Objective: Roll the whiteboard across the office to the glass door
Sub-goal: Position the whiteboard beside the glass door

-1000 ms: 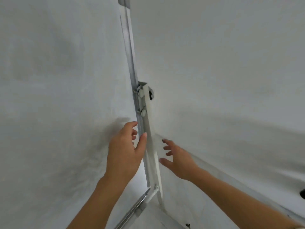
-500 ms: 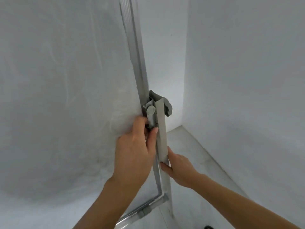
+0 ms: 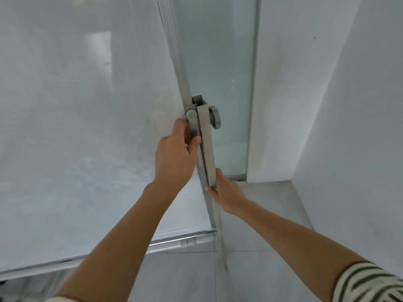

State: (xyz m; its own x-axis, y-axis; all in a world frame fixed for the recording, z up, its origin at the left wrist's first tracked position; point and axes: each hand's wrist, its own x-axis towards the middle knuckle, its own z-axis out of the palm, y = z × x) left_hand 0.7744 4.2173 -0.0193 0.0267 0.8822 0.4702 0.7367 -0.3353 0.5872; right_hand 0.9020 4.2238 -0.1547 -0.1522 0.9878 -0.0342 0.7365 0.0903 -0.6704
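The whiteboard (image 3: pixel 76 127) fills the left of the view, with its aluminium side frame (image 3: pixel 174 62) running up the middle. A grey upright stand post (image 3: pixel 206 144) with round knobs is fixed to that edge. My left hand (image 3: pixel 176 158) is closed around the board's edge just below the knobs. My right hand (image 3: pixel 226 192) grips the post lower down from the right side. The frosted glass door (image 3: pixel 218 73) stands straight ahead, right behind the post.
A white wall (image 3: pixel 349 127) runs along the right and meets a white pillar (image 3: pixel 283 94) next to the door. Grey floor tiles (image 3: pixel 261 236) show below. The board's marker tray (image 3: pixel 174 243) crosses the lower left.
The board and I have moved forward, and the glass door has come into view behind the post. Both hands, open a second ago, now grip the board's edge and post.
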